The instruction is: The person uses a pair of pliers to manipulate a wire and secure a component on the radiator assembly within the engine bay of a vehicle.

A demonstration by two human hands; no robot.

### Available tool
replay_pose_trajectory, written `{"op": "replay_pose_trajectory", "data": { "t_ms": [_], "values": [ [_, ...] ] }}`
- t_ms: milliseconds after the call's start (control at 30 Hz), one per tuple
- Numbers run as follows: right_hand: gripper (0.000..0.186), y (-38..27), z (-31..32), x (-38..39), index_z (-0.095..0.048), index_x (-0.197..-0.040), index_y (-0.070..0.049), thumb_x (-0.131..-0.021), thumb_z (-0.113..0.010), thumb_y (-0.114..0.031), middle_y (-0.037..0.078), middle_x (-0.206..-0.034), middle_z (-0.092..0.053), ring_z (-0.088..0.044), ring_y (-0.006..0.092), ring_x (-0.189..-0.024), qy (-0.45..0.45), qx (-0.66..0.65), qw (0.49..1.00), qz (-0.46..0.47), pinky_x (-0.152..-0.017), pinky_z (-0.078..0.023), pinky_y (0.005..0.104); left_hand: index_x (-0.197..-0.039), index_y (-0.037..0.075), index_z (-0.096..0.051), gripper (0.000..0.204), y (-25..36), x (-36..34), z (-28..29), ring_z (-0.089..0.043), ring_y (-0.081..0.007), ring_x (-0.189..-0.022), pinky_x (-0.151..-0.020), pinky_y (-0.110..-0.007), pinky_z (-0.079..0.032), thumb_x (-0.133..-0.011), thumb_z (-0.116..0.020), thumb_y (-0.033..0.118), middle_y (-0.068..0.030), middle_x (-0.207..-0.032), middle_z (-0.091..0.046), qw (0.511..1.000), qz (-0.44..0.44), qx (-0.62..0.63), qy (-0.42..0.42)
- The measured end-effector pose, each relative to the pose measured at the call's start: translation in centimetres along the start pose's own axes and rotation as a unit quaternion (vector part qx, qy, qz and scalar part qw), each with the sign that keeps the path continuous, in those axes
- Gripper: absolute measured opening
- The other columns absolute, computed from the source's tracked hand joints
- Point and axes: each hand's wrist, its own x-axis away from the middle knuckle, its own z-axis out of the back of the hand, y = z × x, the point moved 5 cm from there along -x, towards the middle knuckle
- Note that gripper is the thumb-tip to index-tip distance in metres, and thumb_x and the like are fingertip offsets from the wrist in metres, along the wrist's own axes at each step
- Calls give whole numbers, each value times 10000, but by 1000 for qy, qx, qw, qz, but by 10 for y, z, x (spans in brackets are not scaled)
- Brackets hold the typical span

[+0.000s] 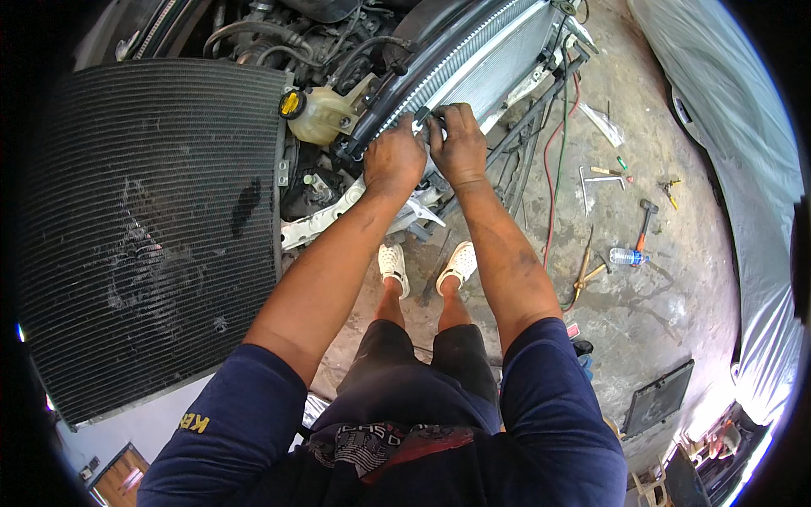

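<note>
Both of my hands are at the near end of a radiator (486,83) mounted at the front of an open engine bay. My left hand (395,159) has its fingers curled in a pinch beside the radiator's black upper edge (397,97). Close against it, my right hand (459,150) is also pinched, fingers bent downward. A small black piece (422,113) shows between the fingertips; its kind is hard to tell, and the fingers partly hide it. Left of my hands sits a translucent coolant reservoir (321,118) with a yellow-and-black cap (292,104).
A large dark finned core (160,228) stands at the left. Below the radiator runs a white metal panel (325,218). On the concrete floor at right lie a hammer (646,221), a water bottle (625,256), a T-handle wrench (585,190) and a red hose (553,182). Plastic sheeting (752,127) covers something beyond.
</note>
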Motion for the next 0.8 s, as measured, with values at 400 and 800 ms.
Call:
{"op": "replay_pose_trajectory", "data": {
  "t_ms": [400,800],
  "values": [
    [168,-1,-6,1,-625,-926,-64,-853,-751,-148,121,-948,-613,-668,349,-871,-21,1,1000,21,-754,-568,467,-1304,40,-616,374,-1,-1,0,-711,-473,-1014,-912,-557,-557,-999,-604,257,-289,-1043,-733,1000,5,5,-5],
    [225,-3,6,1,-653,-998,-42,-847,-767,-164,151,-996,-633,-650,398,-897,8,23,999,29,-821,-542,468,-1234,13,-607,348,3,4,1,-728,-464,-975,-853,-557,-569,-1006,-602,275,-283,-1050,-737,999,-23,29,24]
  ]
}}
